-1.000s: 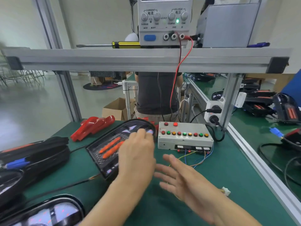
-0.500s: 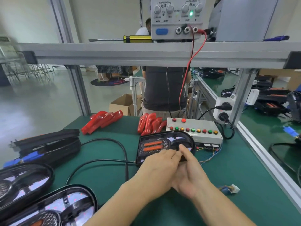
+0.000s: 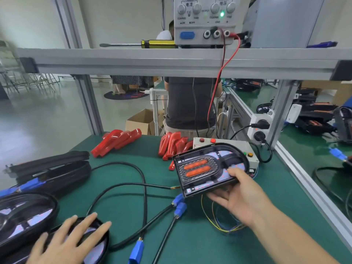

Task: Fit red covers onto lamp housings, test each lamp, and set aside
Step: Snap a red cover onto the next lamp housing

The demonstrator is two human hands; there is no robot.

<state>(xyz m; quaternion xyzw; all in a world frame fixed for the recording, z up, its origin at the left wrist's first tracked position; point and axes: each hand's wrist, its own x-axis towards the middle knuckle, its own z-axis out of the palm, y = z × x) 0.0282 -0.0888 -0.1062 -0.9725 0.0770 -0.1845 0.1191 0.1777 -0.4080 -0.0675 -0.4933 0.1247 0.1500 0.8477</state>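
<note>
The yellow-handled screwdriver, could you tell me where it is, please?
In the head view, the yellow-handled screwdriver lies on the upper shelf rail, just left of the power supply.

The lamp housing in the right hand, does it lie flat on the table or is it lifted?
Lifted and tilted: the right hand grips the lamp housing at its near edge.

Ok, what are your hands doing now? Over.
Right hand grips a housing, lifted, tilted. Left hand flat on another housing. No red cover on yet. Cables lie between.
</note>
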